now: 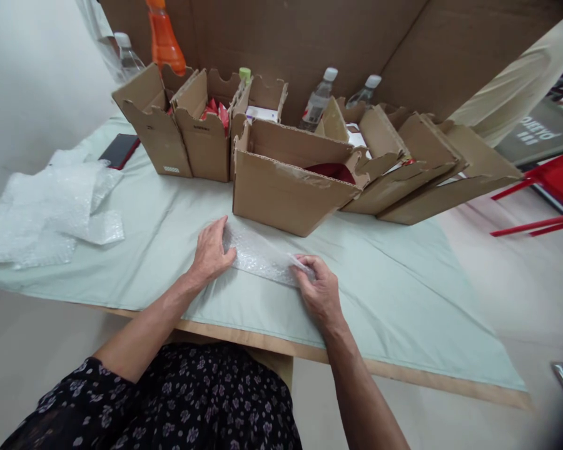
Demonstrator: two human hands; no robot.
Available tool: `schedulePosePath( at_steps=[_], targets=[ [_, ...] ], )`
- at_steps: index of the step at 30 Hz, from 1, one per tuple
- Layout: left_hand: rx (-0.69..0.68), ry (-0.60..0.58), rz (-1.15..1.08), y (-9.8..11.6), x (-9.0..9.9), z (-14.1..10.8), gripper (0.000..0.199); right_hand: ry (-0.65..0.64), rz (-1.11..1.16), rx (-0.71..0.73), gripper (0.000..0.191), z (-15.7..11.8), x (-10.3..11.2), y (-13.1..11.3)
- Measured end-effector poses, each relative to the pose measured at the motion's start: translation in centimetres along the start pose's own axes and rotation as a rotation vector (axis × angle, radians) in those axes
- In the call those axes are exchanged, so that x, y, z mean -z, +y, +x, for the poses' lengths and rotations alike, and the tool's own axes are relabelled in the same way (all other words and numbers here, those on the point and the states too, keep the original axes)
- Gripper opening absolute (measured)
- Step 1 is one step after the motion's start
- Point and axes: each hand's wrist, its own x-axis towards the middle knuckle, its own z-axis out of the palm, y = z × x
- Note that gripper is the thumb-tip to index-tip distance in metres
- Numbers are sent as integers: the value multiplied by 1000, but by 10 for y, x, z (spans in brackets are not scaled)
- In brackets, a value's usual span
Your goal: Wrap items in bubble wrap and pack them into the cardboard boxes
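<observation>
A folded piece of clear bubble wrap (258, 253) lies on the pale green cloth in front of me. At its right end, my right hand (316, 284) pinches the upper edge between thumb and fingers, lifting that edge a little. My left hand (212, 251) rests at the other end, thumb and fingers apart, touching the wrap's left edge. Whether anything lies inside the folded wrap, I cannot tell. Just behind it stands an open cardboard box (286, 190) with something dark red inside.
Several open cardboard boxes (206, 144) line the table's back. Loose bubble wrap (51, 206) and a dark phone (119, 151) lie at the left. Behind the boxes stand an orange bottle (165, 40) and a clear bottle (318, 100). A red chair (553, 190) is at the right.
</observation>
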Motion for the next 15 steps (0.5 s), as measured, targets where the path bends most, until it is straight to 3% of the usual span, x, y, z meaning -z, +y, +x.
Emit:
schedulePosePath(
  at_steps=[5,9,12,15],
  targets=[
    [12,-32,-118,1,1,1,78,35,3,-77,20,-9,5,5],
    [75,-39,-230,3,10,2,67,70,30,-117,47,-13,7,7],
    [88,-40,-259,5,17,4,59,16,64,-183,64,-24,7,-3],
    [59,-31,-200,5,21,8,56,-73,114,-244,62,-43,1,-22]
  ],
)
